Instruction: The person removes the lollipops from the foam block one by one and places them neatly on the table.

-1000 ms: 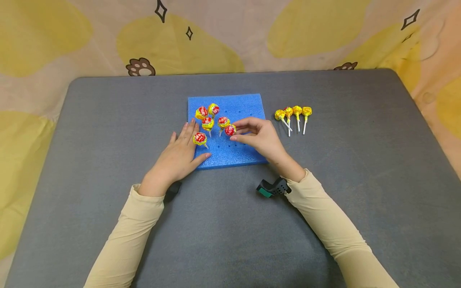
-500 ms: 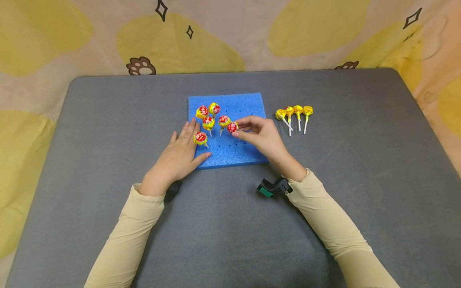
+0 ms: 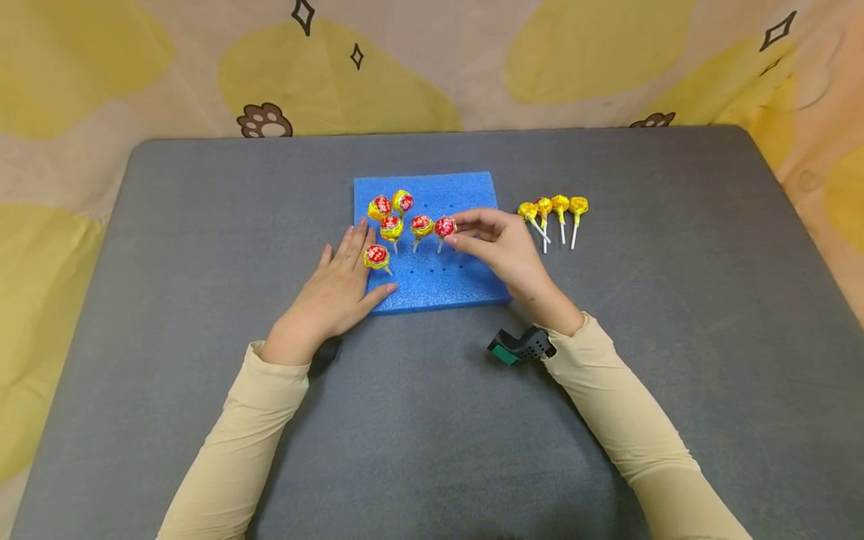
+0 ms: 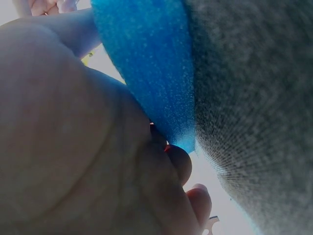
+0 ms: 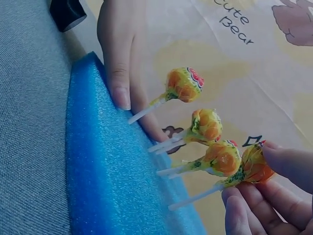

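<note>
R hand (image 3: 502, 244) pinches one red-and-yellow-wrapped lollipop (image 3: 445, 226) by its candy head, thumb on the near side, fingers curled on the far side, gap no wider than the sweet itself. Its stick slants down to the blue foam block (image 3: 466, 289), tip at the foam's top face (can't tell if it's actually in a hole). R wrist is near the block's near right corner, forearm angled in from lower right. L hand (image 3: 331, 296) holds nothing: palm down along the block's left edge, fingers stretched straight, thumb spread over the foam's near left corner. Both arms in cream sleeves (image 3: 621, 420), w/ a black-and-green wrist device (image 3: 521, 346) by the R cuff.

Five other lollipops (image 3: 391, 228) stand in the foam, mostly toward its left, some leaning. Four loose lollipops (image 3: 560, 204) lie on the dark grey table (image 3: 418, 435) just right of the block, the two leftmost w/ sticks crossing. Behind: pale backdrop cloth (image 3: 472, 45) w/ yellow patches, paw prints (image 3: 265, 121) & star outlines (image 3: 304, 16); R wrist view adds "Cute Bear" lettering (image 5: 234, 22).
</note>
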Motion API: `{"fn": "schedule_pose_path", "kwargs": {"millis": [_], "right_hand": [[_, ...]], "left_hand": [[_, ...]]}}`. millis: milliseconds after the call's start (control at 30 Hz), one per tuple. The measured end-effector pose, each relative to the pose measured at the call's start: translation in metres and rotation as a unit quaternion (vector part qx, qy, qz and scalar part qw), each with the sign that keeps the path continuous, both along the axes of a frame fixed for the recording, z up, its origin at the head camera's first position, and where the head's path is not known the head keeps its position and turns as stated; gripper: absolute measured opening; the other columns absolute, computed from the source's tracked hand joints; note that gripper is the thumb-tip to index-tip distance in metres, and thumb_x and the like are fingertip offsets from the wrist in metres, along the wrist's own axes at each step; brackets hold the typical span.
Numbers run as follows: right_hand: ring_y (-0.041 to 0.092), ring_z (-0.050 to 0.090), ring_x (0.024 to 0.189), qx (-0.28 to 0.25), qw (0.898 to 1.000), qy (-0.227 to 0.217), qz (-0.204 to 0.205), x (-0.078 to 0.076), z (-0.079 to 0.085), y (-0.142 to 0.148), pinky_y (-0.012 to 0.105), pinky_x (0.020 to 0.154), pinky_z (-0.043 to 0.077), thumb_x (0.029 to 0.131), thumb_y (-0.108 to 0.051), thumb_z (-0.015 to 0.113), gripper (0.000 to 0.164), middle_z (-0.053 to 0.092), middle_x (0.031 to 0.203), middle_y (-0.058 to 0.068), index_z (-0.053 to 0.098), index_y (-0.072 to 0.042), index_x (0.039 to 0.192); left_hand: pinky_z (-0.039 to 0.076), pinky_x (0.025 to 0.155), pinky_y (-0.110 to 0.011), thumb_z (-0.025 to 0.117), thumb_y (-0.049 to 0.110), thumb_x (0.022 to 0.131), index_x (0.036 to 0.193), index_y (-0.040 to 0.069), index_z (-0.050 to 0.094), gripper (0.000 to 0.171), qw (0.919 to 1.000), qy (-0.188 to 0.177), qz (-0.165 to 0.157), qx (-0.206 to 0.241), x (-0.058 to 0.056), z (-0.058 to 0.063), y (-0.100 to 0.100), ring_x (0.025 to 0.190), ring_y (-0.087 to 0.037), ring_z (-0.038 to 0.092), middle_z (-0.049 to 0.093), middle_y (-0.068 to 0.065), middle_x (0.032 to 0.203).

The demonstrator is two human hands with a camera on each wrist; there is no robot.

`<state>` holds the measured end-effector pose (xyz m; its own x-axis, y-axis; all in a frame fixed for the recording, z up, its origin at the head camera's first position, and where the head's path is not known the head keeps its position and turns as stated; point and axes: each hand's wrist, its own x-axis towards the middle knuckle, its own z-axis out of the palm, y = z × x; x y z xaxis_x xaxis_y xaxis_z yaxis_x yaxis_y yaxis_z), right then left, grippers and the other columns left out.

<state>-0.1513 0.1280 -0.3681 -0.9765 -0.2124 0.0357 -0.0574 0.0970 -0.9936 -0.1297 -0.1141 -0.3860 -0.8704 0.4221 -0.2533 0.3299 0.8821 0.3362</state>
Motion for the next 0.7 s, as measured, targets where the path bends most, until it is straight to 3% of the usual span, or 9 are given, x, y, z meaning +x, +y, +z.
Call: {"fn": "schedule_pose_path", "kwargs": {"millis": [267, 700], "right_hand": [[0.024, 0.066, 0.080, -0.044, 0.999, -0.022, -0.005, -0.002, 0.003, 0.004, 0.034, 0.075, 0.054, 0.083, 0.005, 0.067, 0.025, 0.068, 0.088, 0.004, 0.062, 0.013, 0.107], [0.023, 0.066, 0.081, -0.085, 0.996, -0.018, -0.012, -0.003, 0.010, 0.013, 0.034, 0.074, 0.054, 0.083, 0.005, 0.067, 0.018, 0.069, 0.088, 0.004, 0.066, 0.006, 0.101]], "left_hand": [[0.001, 0.111, -0.055, 0.042, 0.049, 0.097, 0.149, -0.002, -0.002, 0.085, 1.0000, -0.001, 0.000, 0.001, 0.000, 0.001, 0.000, 0.142, -0.027, -0.010, -0.013, -0.015, 0.156], [0.000, 0.111, -0.055, 0.043, 0.048, 0.097, 0.149, -0.001, -0.003, 0.085, 1.0000, -0.006, 0.002, 0.001, 0.000, 0.003, 0.001, 0.142, -0.027, -0.011, -0.013, -0.014, 0.156]]}}
